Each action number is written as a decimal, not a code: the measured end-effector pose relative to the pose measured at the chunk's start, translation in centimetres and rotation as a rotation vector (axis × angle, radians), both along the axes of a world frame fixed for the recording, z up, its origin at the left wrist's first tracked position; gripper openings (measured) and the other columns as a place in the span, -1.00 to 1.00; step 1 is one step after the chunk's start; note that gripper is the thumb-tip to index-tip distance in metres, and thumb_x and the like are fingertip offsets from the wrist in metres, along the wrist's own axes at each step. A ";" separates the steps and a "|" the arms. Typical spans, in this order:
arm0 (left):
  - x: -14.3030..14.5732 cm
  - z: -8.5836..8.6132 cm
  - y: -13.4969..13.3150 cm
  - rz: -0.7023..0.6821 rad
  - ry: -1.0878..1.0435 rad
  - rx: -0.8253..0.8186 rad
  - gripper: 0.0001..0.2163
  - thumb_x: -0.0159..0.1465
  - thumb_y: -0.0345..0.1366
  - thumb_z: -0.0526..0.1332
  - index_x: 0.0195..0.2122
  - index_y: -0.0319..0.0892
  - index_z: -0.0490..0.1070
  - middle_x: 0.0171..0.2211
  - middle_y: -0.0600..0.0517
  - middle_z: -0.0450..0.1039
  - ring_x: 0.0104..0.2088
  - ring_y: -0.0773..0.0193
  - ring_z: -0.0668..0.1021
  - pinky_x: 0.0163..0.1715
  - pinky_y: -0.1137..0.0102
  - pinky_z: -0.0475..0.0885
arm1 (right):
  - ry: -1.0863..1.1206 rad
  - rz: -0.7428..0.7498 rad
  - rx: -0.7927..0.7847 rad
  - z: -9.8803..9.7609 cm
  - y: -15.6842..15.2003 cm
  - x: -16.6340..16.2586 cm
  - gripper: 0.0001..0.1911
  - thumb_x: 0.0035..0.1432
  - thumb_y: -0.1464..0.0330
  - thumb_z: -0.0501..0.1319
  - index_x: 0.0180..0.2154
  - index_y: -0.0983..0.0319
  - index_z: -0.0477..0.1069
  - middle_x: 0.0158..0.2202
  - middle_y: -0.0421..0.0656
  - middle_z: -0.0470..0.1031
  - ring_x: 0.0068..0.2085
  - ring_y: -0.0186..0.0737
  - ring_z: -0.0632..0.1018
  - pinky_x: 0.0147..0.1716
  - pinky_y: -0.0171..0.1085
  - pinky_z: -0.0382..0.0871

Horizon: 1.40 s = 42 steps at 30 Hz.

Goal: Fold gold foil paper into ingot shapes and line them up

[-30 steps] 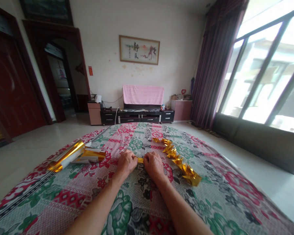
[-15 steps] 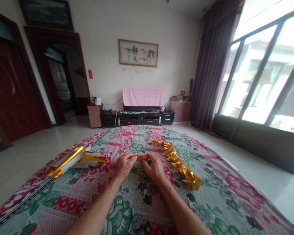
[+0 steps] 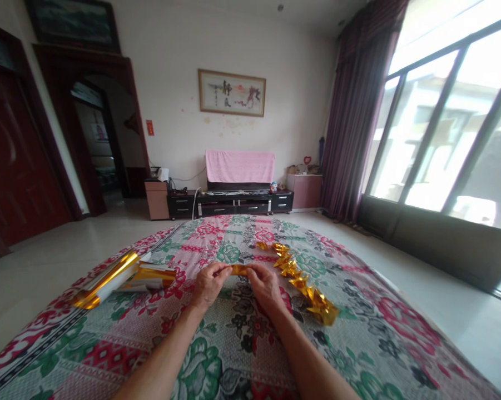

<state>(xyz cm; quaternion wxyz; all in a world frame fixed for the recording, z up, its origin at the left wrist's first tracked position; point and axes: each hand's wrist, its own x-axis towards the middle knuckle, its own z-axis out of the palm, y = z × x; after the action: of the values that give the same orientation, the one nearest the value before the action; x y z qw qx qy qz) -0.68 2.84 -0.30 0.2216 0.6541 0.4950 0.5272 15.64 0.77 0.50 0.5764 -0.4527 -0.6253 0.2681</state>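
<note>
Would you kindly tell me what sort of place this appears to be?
It looks like a living room in a home: a framed picture hangs above a low black drawer cabinet, and a long purple curtain hangs on the right.

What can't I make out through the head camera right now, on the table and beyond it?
Head view, now:
Gold strip: its ends are hidden in the left hand and right hand.
Pointed gold pieces: they overlap, so their number is unclear.
Tablecloth: near edge cut off by the picture's bottom.
Pink cloth: covers most of whatever stands beneath.
Framed picture above it: smallest writing too small to read.
</note>
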 end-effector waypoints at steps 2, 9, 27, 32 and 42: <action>0.0 0.1 -0.1 0.008 0.004 -0.009 -0.77 0.08 -0.13 0.15 -0.42 -0.16 0.48 -0.48 0.05 0.46 -0.44 0.30 0.45 -0.38 0.45 0.34 | -0.027 -0.025 0.010 0.0 0.0 0.0 -0.72 0.04 0.26 0.08 -0.37 0.25 0.51 -0.47 -0.19 0.52 -0.43 -0.27 0.46 -0.41 -0.36 0.30; 0.3 0.3 -0.3 0.124 0.210 0.044 -0.88 0.04 -0.29 0.16 -0.54 -0.17 0.45 -0.37 0.01 0.46 -0.31 0.27 0.48 -0.22 0.41 0.34 | -0.338 -0.237 0.042 0.2 -0.2 -0.3 -0.79 -0.02 0.40 0.09 -0.48 0.21 0.51 -0.42 -0.17 0.50 -0.36 -0.28 0.46 -0.31 -0.36 0.27; 1.2 -0.8 0.0 0.252 0.675 0.141 -0.90 0.02 -0.43 0.12 -0.59 -0.20 0.36 -0.47 -0.05 0.37 -0.38 0.24 0.43 -0.32 0.40 0.31 | -0.759 -0.332 -0.030 -0.6 -0.2 -0.9 -0.83 0.04 0.43 0.08 -0.38 0.25 0.45 -0.33 -0.09 0.40 -0.26 -0.22 0.37 -0.25 -0.33 0.14; 1.3 -0.6 -0.2 0.264 0.683 0.134 -0.92 0.03 -0.43 0.11 -0.56 -0.21 0.36 -0.45 -0.05 0.36 -0.37 0.23 0.43 -0.32 0.39 0.32 | -0.765 -0.335 -0.018 -0.7 -0.2 -0.9 -0.78 0.02 0.43 0.11 -0.23 0.24 0.40 -0.26 -0.10 0.38 -0.23 -0.21 0.36 -0.22 -0.32 0.13; 0.9 -0.6 -0.2 0.233 0.649 0.118 -0.90 0.03 -0.42 0.16 -0.39 -0.20 0.35 -0.40 -0.03 0.36 -0.30 0.21 0.43 -0.24 0.36 0.33 | -0.800 -0.255 -0.001 -0.3 -0.6 -0.8 -0.74 0.18 0.39 0.00 -0.37 0.20 0.46 -0.27 -0.11 0.39 -0.24 -0.25 0.36 -0.20 -0.32 0.10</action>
<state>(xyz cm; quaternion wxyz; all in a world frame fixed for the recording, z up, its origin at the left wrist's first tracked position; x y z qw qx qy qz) 0.20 2.60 -0.93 -0.0473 0.7385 0.5798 0.3410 14.86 0.19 0.24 0.3164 -0.5954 -0.7385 -0.0019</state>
